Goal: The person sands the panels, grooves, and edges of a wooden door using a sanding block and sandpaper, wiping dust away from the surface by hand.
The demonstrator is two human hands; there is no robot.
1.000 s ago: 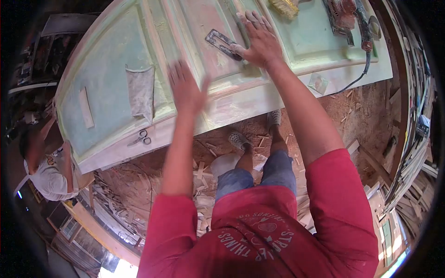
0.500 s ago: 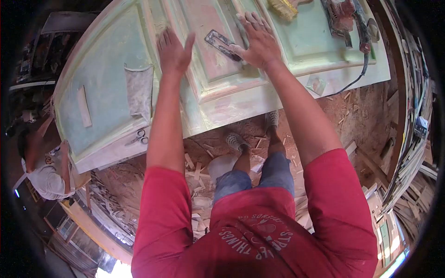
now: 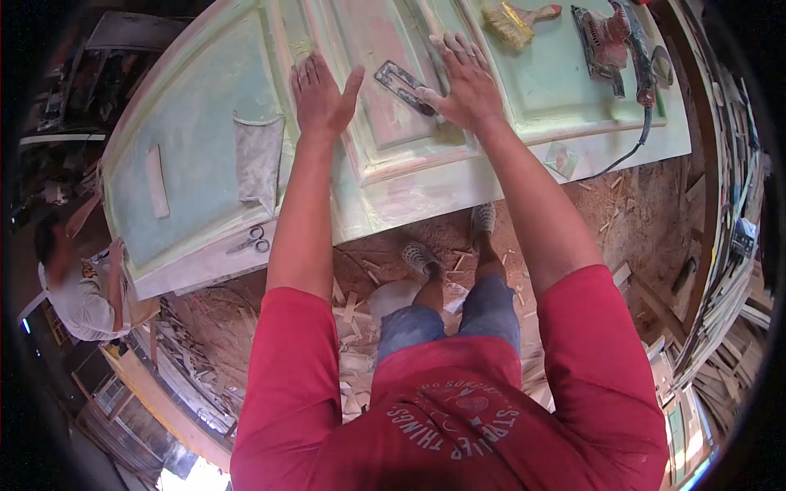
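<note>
My left hand (image 3: 322,100) lies flat on the raised moulding of a large panelled wooden door (image 3: 201,164), its fingers together and its thumb stretched out to the side. My right hand (image 3: 470,92) rests on the door's moulding further right, dusty fingers extended. Close to its thumb is a dark rectangular tool with an open frame (image 3: 403,86), lying on the middle panel; whether the thumb touches it I cannot tell. The door is patched with pale green and pinkish filler. Neither hand shows anything gripped in it.
On the door lie a paintbrush (image 3: 514,24), a corded power sander (image 3: 606,47), a grey cloth piece (image 3: 259,155), a pale strip (image 3: 157,182), scissors (image 3: 250,240) and a small square sheet (image 3: 562,159). Another person (image 3: 86,299) is at the left end. Wood scraps (image 3: 352,307) litter the floor.
The view has shifted slightly, so the door and its tools sit a little lower and further right, and more of the paintbrush shows. Both hands stay flat at about the same places.
</note>
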